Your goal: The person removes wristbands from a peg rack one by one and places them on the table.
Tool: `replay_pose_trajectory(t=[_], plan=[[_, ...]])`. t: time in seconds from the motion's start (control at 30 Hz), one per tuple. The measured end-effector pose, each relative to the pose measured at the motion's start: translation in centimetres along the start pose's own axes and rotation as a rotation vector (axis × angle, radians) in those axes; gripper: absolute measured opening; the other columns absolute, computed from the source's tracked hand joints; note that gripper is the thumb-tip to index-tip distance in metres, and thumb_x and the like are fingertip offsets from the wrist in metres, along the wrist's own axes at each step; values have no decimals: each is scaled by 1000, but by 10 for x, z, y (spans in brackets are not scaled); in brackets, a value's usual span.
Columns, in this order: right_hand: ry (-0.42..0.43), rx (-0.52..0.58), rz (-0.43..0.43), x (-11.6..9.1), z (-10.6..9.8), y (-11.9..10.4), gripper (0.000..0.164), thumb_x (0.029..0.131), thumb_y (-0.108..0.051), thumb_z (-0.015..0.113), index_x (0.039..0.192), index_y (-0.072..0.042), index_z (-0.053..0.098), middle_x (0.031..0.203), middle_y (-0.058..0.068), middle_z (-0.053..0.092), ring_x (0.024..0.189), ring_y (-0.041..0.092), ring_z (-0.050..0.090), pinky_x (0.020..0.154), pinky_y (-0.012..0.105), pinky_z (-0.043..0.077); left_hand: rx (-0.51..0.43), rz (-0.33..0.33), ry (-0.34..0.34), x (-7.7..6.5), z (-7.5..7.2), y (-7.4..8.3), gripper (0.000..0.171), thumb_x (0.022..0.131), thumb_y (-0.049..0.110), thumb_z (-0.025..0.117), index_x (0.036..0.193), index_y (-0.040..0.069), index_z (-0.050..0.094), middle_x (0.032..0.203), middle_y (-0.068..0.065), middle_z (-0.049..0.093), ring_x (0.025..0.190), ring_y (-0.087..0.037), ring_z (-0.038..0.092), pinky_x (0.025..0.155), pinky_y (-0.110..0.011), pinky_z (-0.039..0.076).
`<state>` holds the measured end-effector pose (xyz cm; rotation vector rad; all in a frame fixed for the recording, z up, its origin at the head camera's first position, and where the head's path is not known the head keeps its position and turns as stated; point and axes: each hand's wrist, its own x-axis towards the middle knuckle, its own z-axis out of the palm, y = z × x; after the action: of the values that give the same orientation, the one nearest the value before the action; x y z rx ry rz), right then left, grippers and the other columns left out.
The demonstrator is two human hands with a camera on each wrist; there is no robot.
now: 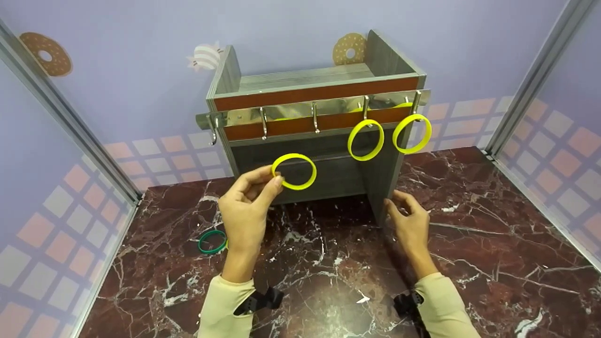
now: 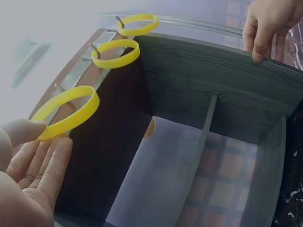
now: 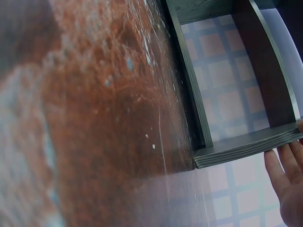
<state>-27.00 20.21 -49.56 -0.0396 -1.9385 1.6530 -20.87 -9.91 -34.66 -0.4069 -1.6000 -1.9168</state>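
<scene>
My left hand (image 1: 246, 211) pinches a yellow wristband (image 1: 294, 155) between thumb and fingers, in front of the grey wooden shelf (image 1: 220, 82). In the left wrist view this wristband (image 2: 96, 101) is near a hook on the metal rail (image 1: 291, 111); whether it touches the hook I cannot tell. Two more yellow wristbands hang on the two rightmost hooks, one (image 1: 350, 141) left of the other (image 1: 429, 134). Lower right, my right hand (image 1: 411, 220) grips the front edge of the shelf's side panel, the thumb and fingers on opposite sides (image 3: 289, 175).
A green wristband (image 1: 211, 252) lies on the dark red marbled table (image 1: 319, 300), left of my left wrist, with a sliver of yellow beside it. Hooks at the rail's left and middle (image 1: 264, 124) carry nothing. Patterned walls (image 1: 300, 28) enclose the back and sides.
</scene>
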Motion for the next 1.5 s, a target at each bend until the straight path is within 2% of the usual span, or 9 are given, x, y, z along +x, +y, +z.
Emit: replay_pose_trajectory(t=[0.23,0.43,0.53,0.6,0.83,0.97,1.13,1.3,1.5], plan=[[-28,19,-22,-8,-2,-32,24,96,9,73,118,18,69,105,30,73,78,2,69,62,15,58,2,-27,42,-6,-17,-9,19,91,-10,79,109,-12,75,99,-21,75,84,-23,77,79,-35,66],[-28,35,-13,-9,-2,-37,23,96,10,73,117,18,69,105,31,73,76,3,69,61,20,60,11,-57,96,-8,-35,-16,19,90,-12,78,109,-14,74,97,-20,75,81,-24,76,77,-34,66],[-29,54,-8,-9,-2,-35,23,95,11,73,117,18,69,106,32,72,76,3,70,61,24,62,23,-87,132,-9,-45,-18,19,90,-11,79,108,-12,75,97,-19,75,80,-24,76,77,-33,66],[-32,64,-8,-9,-2,-34,23,95,11,72,117,19,69,106,33,72,75,3,70,61,26,63,25,-111,155,-10,-51,-20,20,90,-11,79,109,-14,74,97,-18,76,80,-23,76,78,-33,66],[-34,71,-1,-9,-2,-33,24,96,11,72,118,19,68,105,32,72,74,4,69,59,24,62,8,-172,234,-13,-70,-27,22,90,-15,77,111,-17,72,97,-18,75,79,-22,76,78,-33,66],[-22,50,2,-5,0,-19,24,95,11,73,118,18,69,106,32,72,76,3,69,62,24,62,0,-187,271,-14,-83,-30,20,90,-17,75,110,-17,72,96,-18,75,81,-22,77,79,-35,65],[-8,13,1,1,0,2,26,96,5,76,121,11,72,108,26,74,83,1,70,69,17,61,13,-215,321,-16,-101,-35,19,91,-16,75,110,-15,73,95,-16,75,82,-21,77,81,-35,65],[-5,4,-16,2,-2,7,25,96,0,78,120,8,74,107,23,75,87,8,72,74,16,60,16,-245,371,-19,-117,-39,18,91,-14,76,109,-12,75,93,-16,74,80,-20,77,80,-33,65],[-9,13,-26,2,-2,8,24,96,2,77,119,9,74,106,24,75,88,9,73,72,16,60,-16,-272,419,-20,-133,-43,18,91,-12,78,109,-11,76,93,-17,73,79,-21,77,80,-32,65]])
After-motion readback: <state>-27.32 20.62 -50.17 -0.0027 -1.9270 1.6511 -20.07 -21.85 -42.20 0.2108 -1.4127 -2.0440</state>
